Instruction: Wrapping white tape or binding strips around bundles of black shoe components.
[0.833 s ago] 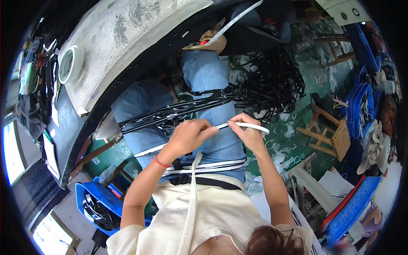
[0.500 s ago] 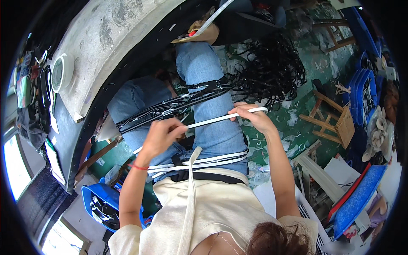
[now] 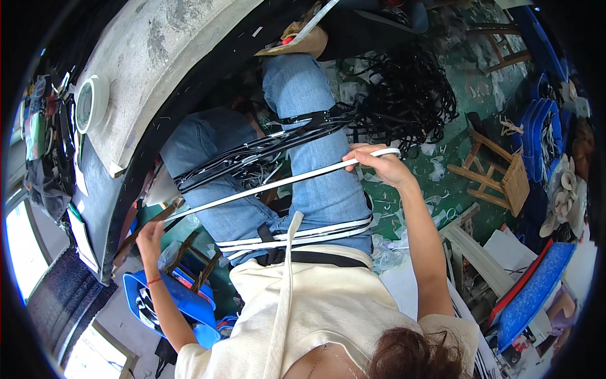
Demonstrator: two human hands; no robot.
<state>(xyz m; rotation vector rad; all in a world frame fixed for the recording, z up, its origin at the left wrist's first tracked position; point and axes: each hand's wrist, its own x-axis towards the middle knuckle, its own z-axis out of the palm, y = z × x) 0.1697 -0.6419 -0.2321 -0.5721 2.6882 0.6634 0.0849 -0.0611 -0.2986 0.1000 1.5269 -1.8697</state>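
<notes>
A narrow white strip [image 3: 271,185] stretches over my thighs from one hand to the other. My left hand [image 3: 150,240], out past my left thigh, is closed in a pinch at the strip's left end. Over my right thigh's outer side, my right hand [image 3: 382,165] grips the strip near its other end, which loops round above the fingers. A bundle of thin black strips [image 3: 252,155] lies across both thighs, farther off than the white strip. More white strips with dark edges [image 3: 315,238] cross my lap close to my waist.
A worn grey table [image 3: 158,57] curves along the left, with a roll of tape [image 3: 92,104] on it. A tangled black heap [image 3: 410,95] lies beyond my right leg. Wooden stool [image 3: 499,174] stands right; blue bin [image 3: 167,300] sits lower left. Scraps litter the green floor.
My left hand has moved outward to the left and nearer, away from my right hand, drawing out a longer span of white strip. My right hand has shifted only slightly.
</notes>
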